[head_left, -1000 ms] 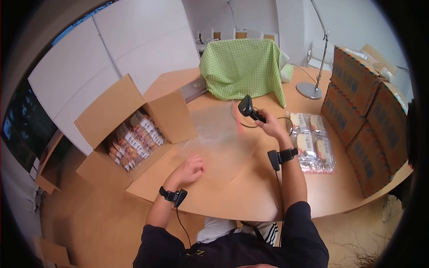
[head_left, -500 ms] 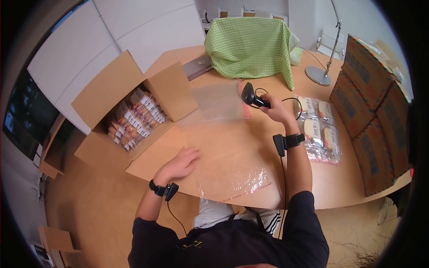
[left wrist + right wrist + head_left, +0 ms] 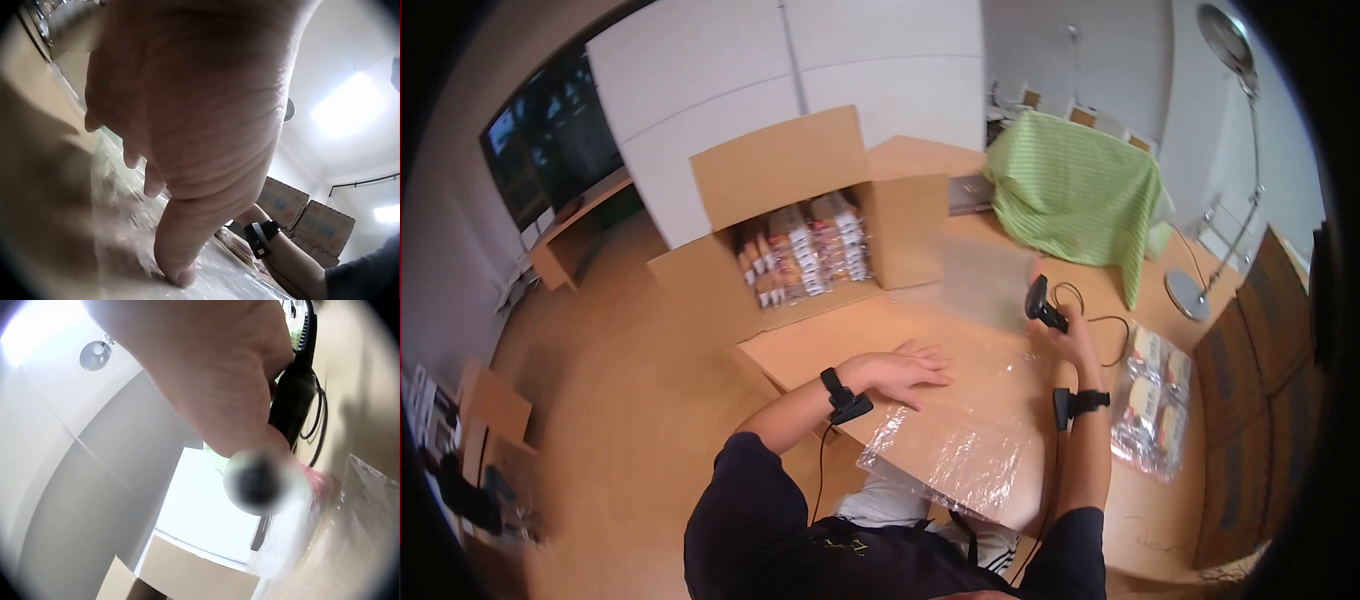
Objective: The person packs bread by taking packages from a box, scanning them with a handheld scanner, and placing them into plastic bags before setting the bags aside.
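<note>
My left hand (image 3: 900,372) lies with fingers spread, palm down, at the upper left of a clear plastic bag (image 3: 965,455) on the table. In the left wrist view the thumb and fingertips of the left hand (image 3: 200,112) point down at the shiny film. My right hand (image 3: 1077,340) grips a black handheld barcode scanner (image 3: 1040,298) by its handle, above the table to the right of the bag. The right wrist view shows the scanner's handle (image 3: 292,403) and its cable, with the palm covering part of it. Another clear bag (image 3: 990,280) with a pink edge lies beyond.
An open cardboard box (image 3: 780,165) at the left holds several packaged foods (image 3: 815,250). To the right lies a clear multi-pack of bread-like items (image 3: 1145,405), beside stacked cartons (image 3: 1250,390). Behind stand a green-cloth-covered object (image 3: 1070,200) and a desk lamp (image 3: 1187,295).
My left hand has gone from a loose curl to spread fingers over the near bag. The near bag now reaches past the table's front edge. The head view has turned left; the right hand still holds the scanner.
</note>
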A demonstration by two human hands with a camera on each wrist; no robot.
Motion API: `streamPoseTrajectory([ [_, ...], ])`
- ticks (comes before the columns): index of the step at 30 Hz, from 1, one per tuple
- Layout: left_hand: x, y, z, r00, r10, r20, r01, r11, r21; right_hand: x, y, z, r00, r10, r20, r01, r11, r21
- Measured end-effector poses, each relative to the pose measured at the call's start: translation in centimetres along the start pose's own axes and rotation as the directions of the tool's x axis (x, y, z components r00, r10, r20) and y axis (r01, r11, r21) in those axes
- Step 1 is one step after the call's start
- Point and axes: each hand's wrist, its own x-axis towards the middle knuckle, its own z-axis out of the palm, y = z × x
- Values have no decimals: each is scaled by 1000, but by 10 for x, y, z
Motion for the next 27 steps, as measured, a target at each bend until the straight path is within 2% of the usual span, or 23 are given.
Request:
streamPoseTrajectory([
  [3, -15, -14, -14, 993, -34, -117, 39, 998, 42, 0, -1, 13, 1000, -18, -4, 18, 1000, 20],
  [5, -37, -39, -30, 939, -89, -331, 84, 996, -30, -2, -10, 13, 999, -26, 23, 26, 999, 34],
  [6, -46, -47, -42, 866, -191, -461, 245, 968, 58, -4, -13, 13, 999, -23, 47, 21, 999, 44],
  [7, -55, -48, -62, 764, -264, -588, 406, 906, 121, -5, -12, 16, 998, -25, 51, 22, 999, 46],
  [9, -78, -88, -83, 633, -99, -768, 509, 800, 316, -6, -12, 21, 1000, -15, 15, 14, 998, 67],
  [11, -100, -95, -109, 563, -73, -823, 635, 676, 374, -9, -14, 21, 1000, -17, 10, 16, 998, 53],
  [12, -106, -96, -119, 564, -76, -822, 636, 675, 374, -10, -14, 22, 1000, -19, 4, 19, 999, 37],
  [13, -111, -97, -127, 485, -307, -819, 744, 636, 203, -9, -11, 25, 1000, -21, 6, 21, 999, 40],
  [14, -117, -99, -134, 376, -519, -768, 833, 551, 36, -7, -2, 28, 1000, -29, 8, 29, 999, 28],
  [15, -124, -117, -130, 341, -489, -803, 869, 489, 71, -5, 7, 30, 999, -39, 8, 39, 999, 15],
  [16, -123, -121, -129, 335, -488, -806, 871, 486, 68, -5, 14, 30, 999, -46, 8, 46, 999, 14],
  [18, -126, -126, -134, 287, -598, -748, 895, 445, -12, -2, 23, 37, 998, -65, 10, 64, 996, 55],
  [20, -130, -139, -126, 302, -612, -731, 903, 429, 14, -1, 29, 39, 998, -44, 40, 40, 995, 86],
  [21, -129, -140, -123, 311, -598, -739, 901, 433, 29, -1, 35, 42, 997, -64, 33, 61, 994, 87],
  [22, -130, -144, -118, 349, -512, -785, 893, 435, 113, 0, 38, 44, 997, -80, 21, 78, 993, 87],
  [23, -128, -141, -119, 356, -519, -778, 905, 399, 147, -1, 35, 44, 994, -105, 19, 102, 990, 95],
  [26, -130, -141, -116, 401, -447, -800, 898, 366, 245, -7, 18, 34, 997, -66, 37, 65, 997, 51],
  [27, -132, -141, -114, 395, -447, -802, 900, 363, 241, -11, 8, 29, 998, -30, 57, 29, 999, 21],
])
